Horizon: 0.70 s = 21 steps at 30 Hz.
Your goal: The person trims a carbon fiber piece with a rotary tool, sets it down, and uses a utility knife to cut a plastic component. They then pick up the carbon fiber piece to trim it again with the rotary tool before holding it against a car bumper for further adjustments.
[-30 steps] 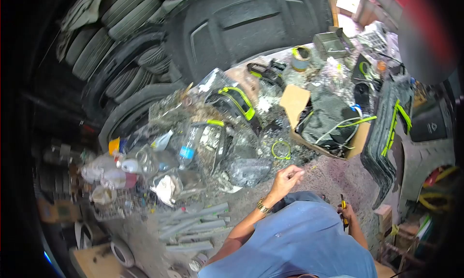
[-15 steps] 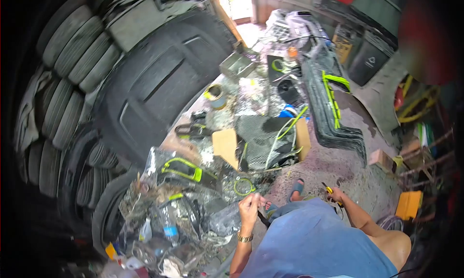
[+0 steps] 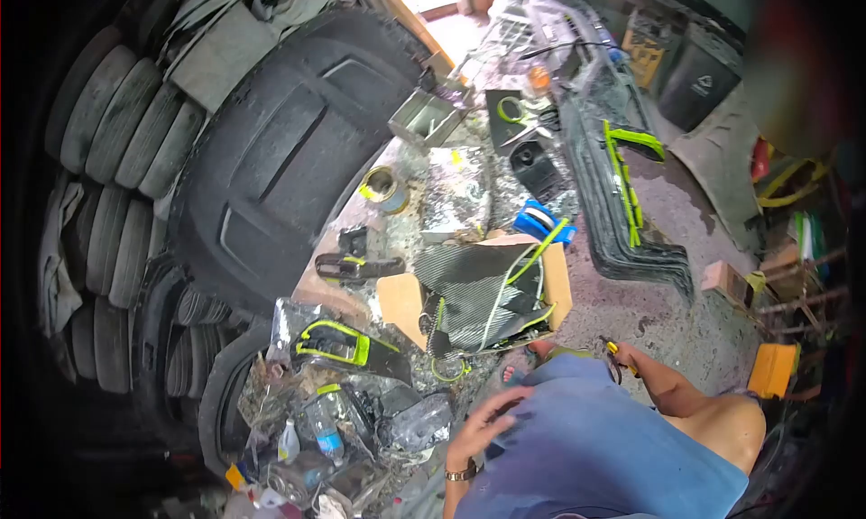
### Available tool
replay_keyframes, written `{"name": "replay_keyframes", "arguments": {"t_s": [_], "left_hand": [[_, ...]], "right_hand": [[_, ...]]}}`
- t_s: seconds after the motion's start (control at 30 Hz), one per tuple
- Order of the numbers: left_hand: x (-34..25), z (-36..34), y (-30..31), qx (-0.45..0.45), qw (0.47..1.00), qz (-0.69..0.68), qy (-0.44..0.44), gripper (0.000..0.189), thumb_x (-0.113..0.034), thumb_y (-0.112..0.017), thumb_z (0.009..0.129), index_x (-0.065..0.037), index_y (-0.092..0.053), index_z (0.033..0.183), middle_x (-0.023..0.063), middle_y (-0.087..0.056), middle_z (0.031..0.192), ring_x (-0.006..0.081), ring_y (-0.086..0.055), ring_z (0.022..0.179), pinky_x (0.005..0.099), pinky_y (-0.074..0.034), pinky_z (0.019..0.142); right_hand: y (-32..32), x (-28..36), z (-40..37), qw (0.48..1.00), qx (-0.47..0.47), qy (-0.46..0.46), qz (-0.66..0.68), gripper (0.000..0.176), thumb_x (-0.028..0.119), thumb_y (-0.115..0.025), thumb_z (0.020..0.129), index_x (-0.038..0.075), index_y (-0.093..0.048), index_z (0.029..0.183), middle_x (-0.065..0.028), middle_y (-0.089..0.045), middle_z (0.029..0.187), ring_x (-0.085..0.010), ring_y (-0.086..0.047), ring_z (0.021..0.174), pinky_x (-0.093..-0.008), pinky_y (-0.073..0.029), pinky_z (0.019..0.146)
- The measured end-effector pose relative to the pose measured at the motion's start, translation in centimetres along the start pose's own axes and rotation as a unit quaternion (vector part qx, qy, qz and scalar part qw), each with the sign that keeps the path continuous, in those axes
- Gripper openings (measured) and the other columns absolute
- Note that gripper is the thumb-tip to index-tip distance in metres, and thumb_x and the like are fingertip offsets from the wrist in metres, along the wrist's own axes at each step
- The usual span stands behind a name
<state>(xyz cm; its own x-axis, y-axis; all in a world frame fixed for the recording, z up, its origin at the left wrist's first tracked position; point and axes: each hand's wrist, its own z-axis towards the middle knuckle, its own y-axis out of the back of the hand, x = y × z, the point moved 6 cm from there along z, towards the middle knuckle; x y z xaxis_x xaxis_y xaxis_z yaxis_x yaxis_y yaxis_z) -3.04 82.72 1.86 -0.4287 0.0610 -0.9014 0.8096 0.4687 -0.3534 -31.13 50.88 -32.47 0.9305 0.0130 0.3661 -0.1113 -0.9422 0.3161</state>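
My left hand (image 3: 485,427), with a watch at its wrist, is held against the front of my blue shirt (image 3: 586,429). Its fingers are apart and hold nothing. On the right, my right hand (image 3: 624,360) is closed around a yellow cutter (image 3: 613,348) beside my body. In front of me a cardboard box (image 3: 401,309) holds black carbon-patterned sheet (image 3: 478,289) and green-edged strips. A green ring (image 3: 450,371) lies on the floor near the box's lower edge.
Stacked tyres (image 3: 117,131) and a large black panel (image 3: 289,149) stand at the left. Long dark trim pieces (image 3: 595,203) lie at the right. Bottles (image 3: 327,433) and plastic scraps cover the lower left. A tin (image 3: 385,190) and blue roll (image 3: 541,221) sit beyond the box.
My left hand has opened out and moved right and down over the shirt. My right hand still holds the cutter. The view has shifted, and the box appears nearer to my body.
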Motion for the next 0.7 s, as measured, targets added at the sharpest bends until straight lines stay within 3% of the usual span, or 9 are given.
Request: {"name": "replay_keyframes", "arguments": {"t_s": [0.03,0.07,0.13,0.23,0.33,0.57,0.63,0.67,0.7], "left_hand": [[0.0,0.0,-1.3,0.087,0.995,0.032,0.034,0.041,-0.017,-0.055,0.096,-0.003,-0.050,0.134,0.0126,-0.049,0.141,0.0267,-0.044,0.131,0.0396,-0.033,0.110],[-0.4,0.3,-1.5,0.065,0.997,0.030,0.040,0.041,-0.017,-0.055,0.096,-0.003,-0.050,0.134,0.0126,-0.049,0.141,0.0267,-0.044,0.131,0.0396,-0.033,0.110],[-1.8,0.7,-3.4,0.183,0.982,0.050,-0.013,0.050,-0.024,-0.054,0.096,-0.004,-0.045,0.140,0.0107,-0.040,0.149,0.0279,-0.032,0.140,0.0429,-0.021,0.116],[-2.7,0.8,-3.3,0.165,0.982,0.088,0.012,0.051,-0.032,-0.051,0.097,-0.003,-0.047,0.138,0.0115,-0.036,0.151,0.0286,-0.029,0.142,0.0436,-0.017,0.117],[-3.3,0.6,-3.3,0.131,0.990,0.052,0.025,0.050,-0.032,-0.052,0.096,-0.004,-0.049,0.137,0.0113,-0.038,0.150,0.0295,-0.030,0.141,0.0447,-0.015,0.118],[-3.4,-0.7,-2.3,0.041,0.994,-0.081,0.060,0.052,-0.040,-0.056,0.092,-0.003,-0.058,0.129,0.0190,-0.051,0.138,0.0343,-0.040,0.135,0.0478,-0.018,0.116],[-3.6,-1.6,-2.8,0.044,0.984,-0.169,-0.033,0.062,-0.051,-0.055,0.090,-0.005,-0.057,0.131,0.0211,-0.053,0.134,0.0371,-0.042,0.133,0.0514,-0.017,0.115],[-5.5,-0.3,-4.1,0.053,0.982,-0.154,-0.099,0.071,-0.059,-0.049,0.089,-0.007,-0.051,0.137,0.0226,-0.044,0.143,0.0369,-0.032,0.139,0.0548,-0.009,0.115],[-6.2,1.0,-4.8,0.030,0.983,-0.150,-0.104,0.071,-0.059,-0.049,0.089,-0.007,-0.051,0.137,0.0226,-0.044,0.143,0.0369,-0.032,0.139,0.0548,-0.009,0.115]], "right_hand": [[0.1,0.6,1.3,0.999,-0.012,-0.003,0.047,0.012,0.010,-0.068,0.079,-0.001,-0.063,0.077,-0.0091,-0.052,0.052,-0.0175,-0.049,0.040,-0.0359,-0.038,0.038],[0.2,1.3,2.5,0.997,0.010,0.015,0.076,0.010,0.008,-0.068,0.079,0.000,-0.062,0.078,-0.0074,-0.054,0.057,-0.0158,-0.049,0.043,-0.0350,-0.039,0.038],[0.2,3.1,3.7,0.997,0.028,0.018,0.072,0.008,0.006,-0.068,0.079,0.002,-0.061,0.077,-0.0065,-0.056,0.061,-0.0152,-0.051,0.046,-0.0344,-0.039,0.038],[0.4,5.3,5.1,0.995,0.069,0.010,0.069,0.006,0.003,-0.066,0.078,0.003,-0.061,0.081,-0.0055,-0.057,0.066,-0.0145,-0.052,0.050,-0.0328,-0.040,0.039],[-0.4,5.9,6.5,0.989,0.129,-0.030,0.060,0.019,0.001,-0.064,0.075,0.004,-0.062,0.094,-0.0062,-0.058,0.067,-0.0155,-0.053,0.050,-0.0303,-0.041,0.042],[-1.2,5.9,9.3,0.983,0.179,-0.032,0.011,0.017,0.005,-0.066,0.078,0.002,-0.062,0.094,-0.0075,-0.058,0.067,-0.0164,-0.053,0.051,-0.0304,-0.043,0.043],[-1.3,5.3,9.9,0.978,0.206,-0.024,-0.013,0.015,0.007,-0.065,0.079,0.003,-0.062,0.094,-0.0067,-0.058,0.067,-0.0164,-0.054,0.052,-0.0304,-0.043,0.043],[-1.5,4.7,10.9,0.978,0.205,0.003,0.046,0.015,0.008,-0.064,0.080,0.004,-0.062,0.094,-0.0064,-0.058,0.068,-0.0163,-0.054,0.053,-0.0307,-0.043,0.044],[-1.6,4.8,12.0,0.973,0.202,0.031,0.107,0.014,0.010,-0.064,0.081,0.004,-0.062,0.094,-0.0062,-0.059,0.069,-0.0162,-0.055,0.053,-0.0310,-0.043,0.044]]}}
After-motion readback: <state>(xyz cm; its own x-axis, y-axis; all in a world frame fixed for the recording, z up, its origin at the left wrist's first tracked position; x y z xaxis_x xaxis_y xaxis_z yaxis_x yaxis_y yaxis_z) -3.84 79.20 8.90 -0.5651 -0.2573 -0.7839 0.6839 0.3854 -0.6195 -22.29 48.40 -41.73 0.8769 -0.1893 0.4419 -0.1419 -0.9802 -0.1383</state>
